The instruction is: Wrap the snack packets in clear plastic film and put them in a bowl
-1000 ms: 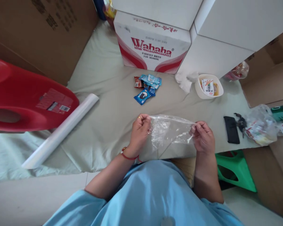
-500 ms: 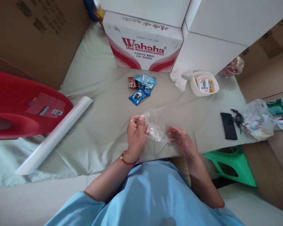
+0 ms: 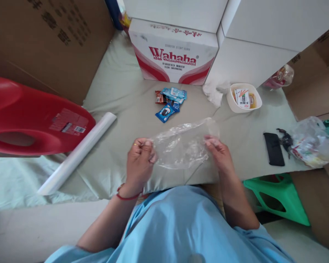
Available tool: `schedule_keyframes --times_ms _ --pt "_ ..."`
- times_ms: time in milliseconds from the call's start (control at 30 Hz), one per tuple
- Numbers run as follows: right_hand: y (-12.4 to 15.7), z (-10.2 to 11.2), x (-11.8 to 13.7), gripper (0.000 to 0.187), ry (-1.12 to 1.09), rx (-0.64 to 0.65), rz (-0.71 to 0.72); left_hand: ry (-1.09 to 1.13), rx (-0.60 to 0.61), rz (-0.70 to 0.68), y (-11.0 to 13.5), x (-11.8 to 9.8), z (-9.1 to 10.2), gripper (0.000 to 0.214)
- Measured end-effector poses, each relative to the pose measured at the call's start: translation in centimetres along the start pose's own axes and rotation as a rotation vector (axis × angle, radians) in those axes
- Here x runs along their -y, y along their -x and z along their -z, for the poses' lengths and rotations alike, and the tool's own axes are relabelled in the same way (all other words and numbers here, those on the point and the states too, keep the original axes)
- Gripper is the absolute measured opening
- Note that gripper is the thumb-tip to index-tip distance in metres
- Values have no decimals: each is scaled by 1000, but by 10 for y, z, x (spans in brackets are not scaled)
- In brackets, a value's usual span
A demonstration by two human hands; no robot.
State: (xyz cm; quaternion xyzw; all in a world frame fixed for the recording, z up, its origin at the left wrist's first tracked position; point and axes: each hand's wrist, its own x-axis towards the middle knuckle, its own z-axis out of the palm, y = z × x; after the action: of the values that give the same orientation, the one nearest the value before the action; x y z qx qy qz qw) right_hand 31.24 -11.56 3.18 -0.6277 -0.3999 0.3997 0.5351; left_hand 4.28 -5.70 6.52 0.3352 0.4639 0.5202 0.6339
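A clear plastic bag (image 3: 181, 148) is stretched out flat between my two hands, above the near part of the cloth-covered table (image 3: 131, 128). My left hand (image 3: 141, 157) is closed, pinching the bag's left end. At the opposite end, my right hand (image 3: 218, 149) pinches the plastic between thumb and fingers. Nothing shows inside the bag. Just beyond it lies a small pile of snack packets: a dark blue packet (image 3: 165, 112) in front, light blue packets (image 3: 175, 95) behind, and a brown-red packet (image 3: 160, 97) at the left.
Behind the packets stands a Wahaha water carton (image 3: 178, 60). A red jug (image 3: 38, 120) and a white roll (image 3: 79, 151) lie at left. To the right are a white tub (image 3: 245, 98) of packets, a black phone (image 3: 274, 149), keys (image 3: 286, 140) and a filled plastic bag (image 3: 311, 144).
My hands have moved apart and the crumpled bag is now spread between them. My right hand, open before, has closed on the bag's right end. The view has shifted slightly.
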Motion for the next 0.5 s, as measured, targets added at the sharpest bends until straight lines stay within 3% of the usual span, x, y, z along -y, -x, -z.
schedule_keyframes --times_ms 133,200,267,400,433,500 --pt "0 32 13 38 -110 155 -171 -204 35 161 -28 -9 51 41" --pt "0 36 19 43 -113 270 -276 -395 44 144 -42 -8 69 37" --pt "-1 32 21 47 -103 331 -337 -633 -11 -8 -51 -7 78 34" --pt "-6 10 15 49 -102 283 -361 -994 -216 -569 -50 -8 65 38" --pt "-7 5 13 49 -109 265 -357 -1036 -165 -678 -46 -9 58 35" --pt "-10 -2 11 49 -115 248 -344 -1088 161 -776 -38 -7 43 28"
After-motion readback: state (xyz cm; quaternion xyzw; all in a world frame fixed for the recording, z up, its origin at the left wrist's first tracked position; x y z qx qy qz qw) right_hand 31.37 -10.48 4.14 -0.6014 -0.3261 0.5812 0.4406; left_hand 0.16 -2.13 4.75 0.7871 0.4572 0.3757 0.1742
